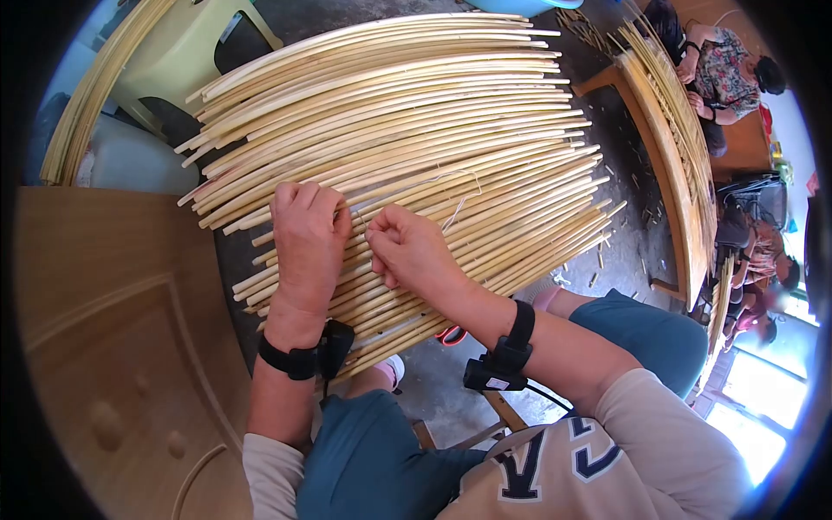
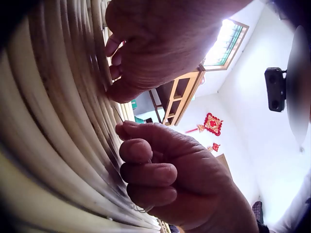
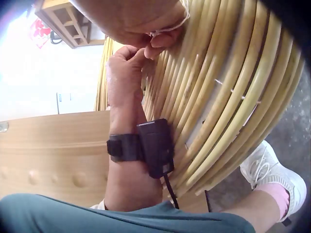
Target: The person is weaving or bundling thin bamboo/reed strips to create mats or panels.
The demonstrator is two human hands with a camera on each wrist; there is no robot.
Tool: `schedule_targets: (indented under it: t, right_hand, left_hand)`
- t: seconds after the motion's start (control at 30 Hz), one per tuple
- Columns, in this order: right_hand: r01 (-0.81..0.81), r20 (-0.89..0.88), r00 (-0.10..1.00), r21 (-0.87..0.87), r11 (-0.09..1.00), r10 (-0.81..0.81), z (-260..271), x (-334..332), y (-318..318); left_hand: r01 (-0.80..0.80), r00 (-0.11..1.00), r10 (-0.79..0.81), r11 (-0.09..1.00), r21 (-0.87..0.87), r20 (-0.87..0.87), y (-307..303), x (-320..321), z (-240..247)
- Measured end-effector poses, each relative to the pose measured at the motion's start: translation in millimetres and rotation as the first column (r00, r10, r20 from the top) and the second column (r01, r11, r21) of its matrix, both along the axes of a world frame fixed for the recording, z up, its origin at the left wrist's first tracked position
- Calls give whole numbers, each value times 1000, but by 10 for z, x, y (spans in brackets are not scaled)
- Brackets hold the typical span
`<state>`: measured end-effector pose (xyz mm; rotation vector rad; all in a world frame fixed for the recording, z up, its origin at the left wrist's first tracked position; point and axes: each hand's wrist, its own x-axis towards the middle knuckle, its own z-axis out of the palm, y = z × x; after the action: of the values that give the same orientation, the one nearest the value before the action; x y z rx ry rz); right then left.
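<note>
Many long pale yellow sticks [image 1: 407, 113] lie side by side like a mat in front of the person. My left hand [image 1: 308, 230] is at the left part of the mat, its fingers and thumb bent around a stick [image 2: 99, 29] in the left wrist view. Just right of it, my right hand [image 1: 412, 247] has curled fingers and pinches a thin string between thumb and forefinger. White string [image 3: 186, 14] runs past the right hand in the right wrist view. A loop of the string [image 1: 477, 184] lies over the sticks. The two hands' fingertips are close together.
Red-handled scissors [image 1: 451, 335] show below the mat's near edge. A wooden panel [image 1: 121, 321] stands at the left, a plastic stool [image 1: 186, 61] behind it. On the right, a wooden table [image 1: 659, 165] bears more sticks, and other people [image 1: 724, 78] sit beyond.
</note>
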<state>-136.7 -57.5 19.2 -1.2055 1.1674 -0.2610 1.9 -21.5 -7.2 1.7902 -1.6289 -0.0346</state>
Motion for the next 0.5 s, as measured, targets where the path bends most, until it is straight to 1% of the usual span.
schedule_targets:
  t: [0.33,0.43,0.5]
  right_hand:
    - [-2,36,999,-58,998,4,-92,-15,22]
    - [10,43,999,-6,1000,-9,-76,-23,42]
    - [5,39,999,-10,1000,-5,-72,-27,51]
  left_hand:
    - [16,1000,-15,1000,18,-10,-9,22,7]
    - [22,1000,-21,1000,22,-1,-3,27,32]
    - [26,1000,-25,1000,12,-7,3,21,30]
